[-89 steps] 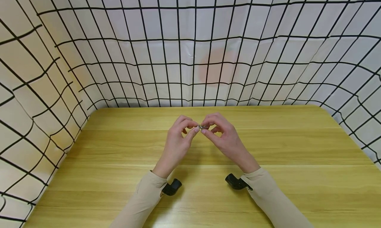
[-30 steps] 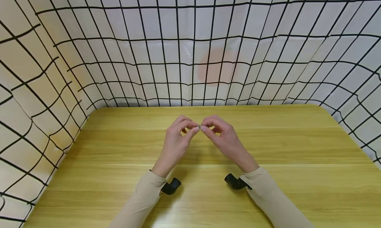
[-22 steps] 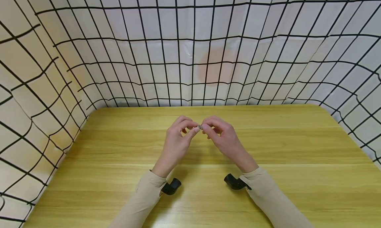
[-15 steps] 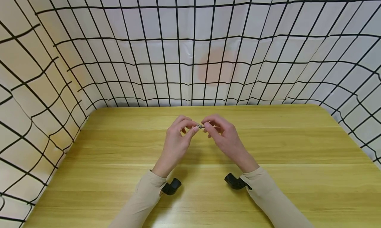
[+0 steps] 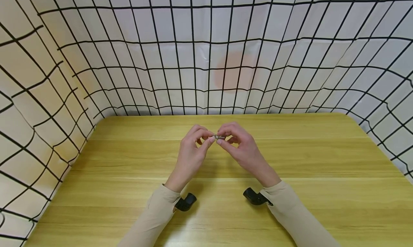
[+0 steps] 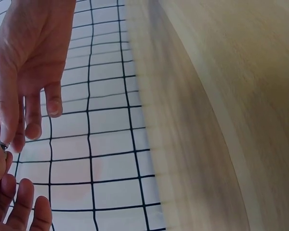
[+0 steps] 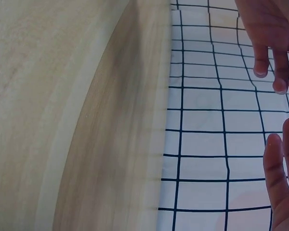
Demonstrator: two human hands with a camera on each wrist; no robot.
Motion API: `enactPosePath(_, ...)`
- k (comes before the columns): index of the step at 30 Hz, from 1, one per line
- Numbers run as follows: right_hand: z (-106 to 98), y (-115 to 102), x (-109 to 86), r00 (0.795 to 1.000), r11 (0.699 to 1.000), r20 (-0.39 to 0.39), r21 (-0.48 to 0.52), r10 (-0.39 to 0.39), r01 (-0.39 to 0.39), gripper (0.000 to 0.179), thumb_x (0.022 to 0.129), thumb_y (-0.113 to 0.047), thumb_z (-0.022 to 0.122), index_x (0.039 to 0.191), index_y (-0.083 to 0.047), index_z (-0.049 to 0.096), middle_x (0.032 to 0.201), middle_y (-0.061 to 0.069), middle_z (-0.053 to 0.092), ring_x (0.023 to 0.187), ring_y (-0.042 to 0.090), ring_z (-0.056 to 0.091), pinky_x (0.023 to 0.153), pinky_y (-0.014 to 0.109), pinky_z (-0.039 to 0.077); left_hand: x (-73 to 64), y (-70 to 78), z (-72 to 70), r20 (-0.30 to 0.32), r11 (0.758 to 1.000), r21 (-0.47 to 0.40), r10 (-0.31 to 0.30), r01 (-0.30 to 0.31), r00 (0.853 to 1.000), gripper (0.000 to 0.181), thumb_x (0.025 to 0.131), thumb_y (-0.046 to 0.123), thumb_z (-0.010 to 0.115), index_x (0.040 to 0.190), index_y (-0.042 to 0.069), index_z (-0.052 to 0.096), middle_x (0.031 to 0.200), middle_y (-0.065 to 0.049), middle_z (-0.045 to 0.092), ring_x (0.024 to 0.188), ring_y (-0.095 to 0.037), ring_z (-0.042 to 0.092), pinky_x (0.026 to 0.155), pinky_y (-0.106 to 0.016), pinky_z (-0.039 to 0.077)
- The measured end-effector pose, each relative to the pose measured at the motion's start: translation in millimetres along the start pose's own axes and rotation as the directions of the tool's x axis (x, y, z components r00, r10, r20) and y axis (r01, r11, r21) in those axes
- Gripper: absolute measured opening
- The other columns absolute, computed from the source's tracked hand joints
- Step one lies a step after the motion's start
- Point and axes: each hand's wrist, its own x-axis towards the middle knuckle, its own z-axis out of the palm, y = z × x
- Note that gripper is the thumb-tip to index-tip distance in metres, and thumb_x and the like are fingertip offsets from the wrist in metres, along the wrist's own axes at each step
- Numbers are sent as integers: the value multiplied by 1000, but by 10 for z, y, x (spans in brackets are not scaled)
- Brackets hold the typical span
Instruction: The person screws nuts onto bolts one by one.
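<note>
A small, slim metal piece [image 5: 220, 137], rod-like with a thicker end, is held between both hands above the table. My left hand [image 5: 193, 146] pinches its left end between thumb and index finger. On its right part, the thumb and index finger of my right hand [image 5: 239, 143] close from below and above. In the left wrist view the metal piece [image 6: 3, 145] shows as a dark speck where the fingertips meet. The right wrist view shows only other fingers of both hands; the piece is out of sight. Fingertips cover much of it, so its exact kind is unclear.
A wooden table [image 5: 129, 161] spreads under both forearms. Behind it and along both sides stands a white sheet with black netting [image 5: 200, 53]. Black wrist-worn devices [image 5: 186, 202] stick out from the beige sleeves.
My left hand stays nearly still on the metal piece. My right thumb and index finger covered its right end, slid along it, and are now spread slightly, showing the rod again.
</note>
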Motion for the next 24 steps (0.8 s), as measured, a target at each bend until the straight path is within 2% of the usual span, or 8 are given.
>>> enactPosePath(8, 15, -26, -4, 999, 999, 0, -17, 51, -51, 8, 93, 4, 64, 100, 1, 63, 102, 9, 61, 90, 17, 55, 72, 32, 50, -7, 0, -5, -6, 1000, 6, 17, -17, 1000, 5, 92, 10, 69, 92, 6, 72, 92, 3, 59, 86, -16, 53, 73, -41, 45)
enactPosePath(15, 20, -10, -11, 995, 995, 8, 4, 96, -96, 6, 96, 0, 60, 94, -3, 65, 96, 7, 61, 84, 17, 53, 68, 36, 46, -17, 10, 7, 6, 1000, 18, 14, -15, 1000, 4, 92, 9, 70, 92, 6, 72, 92, 5, 57, 86, -9, 51, 73, -33, 44)
enactPosePath(21, 4, -3, -19, 984, 984, 31, 16, 177, -178, 10, 99, -7, 58, 100, -5, 68, 97, 4, 64, 87, 17, 56, 74, 38, 47, -11, 1, 7, 4, 1000, 20, 8, -8, 1000, 4, 92, 9, 69, 92, 7, 72, 92, 5, 57, 86, -13, 52, 74, -32, 43)
enactPosePath(24, -9, -8, -18, 986, 986, 32, 15, 167, -167, 11, 97, -5, 62, 107, -3, 65, 103, 5, 64, 92, 19, 58, 76, 38, 49, -4, -3, 2, 3, 1000, 13, 7, -7, 1000, 4, 92, 9, 68, 93, 7, 72, 93, 5, 57, 87, -15, 53, 74, -32, 43)
